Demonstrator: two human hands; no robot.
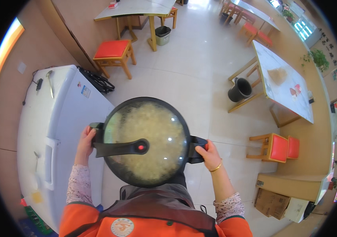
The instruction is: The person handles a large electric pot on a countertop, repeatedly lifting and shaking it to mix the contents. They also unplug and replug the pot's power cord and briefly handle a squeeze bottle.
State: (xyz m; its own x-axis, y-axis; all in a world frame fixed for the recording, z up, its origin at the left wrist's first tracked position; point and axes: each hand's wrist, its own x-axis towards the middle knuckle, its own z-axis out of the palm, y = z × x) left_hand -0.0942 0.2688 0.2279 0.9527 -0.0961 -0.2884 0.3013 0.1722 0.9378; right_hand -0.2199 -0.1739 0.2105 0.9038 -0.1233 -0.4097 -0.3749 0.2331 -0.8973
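Note:
A round black pan with a steamed glass lid (pixel 156 124) is held out in front of my waist, level or nearly so. Pale yellowish contents show blurred through the glass. The lid's black handle (pixel 118 149) runs from a centre knob with a red button towards the left rim. My left hand (pixel 86 140) grips the black side handle at the left, thumb on top. On the right, my right hand (pixel 209 154), with a gold bracelet at the wrist, grips the other side handle (pixel 196 149). The undersides of both hands' grips are hidden.
A white chest freezer (pixel 64 118) stands close at the left, with a ladle (pixel 50 84) on its top. Ahead are a red-topped stool (pixel 112 49) and a table (pixel 135 7). A marble-look table (pixel 287 77), a black bin (pixel 240 89), chairs (pixel 278 147) and cardboard boxes (pixel 270 203) stand right.

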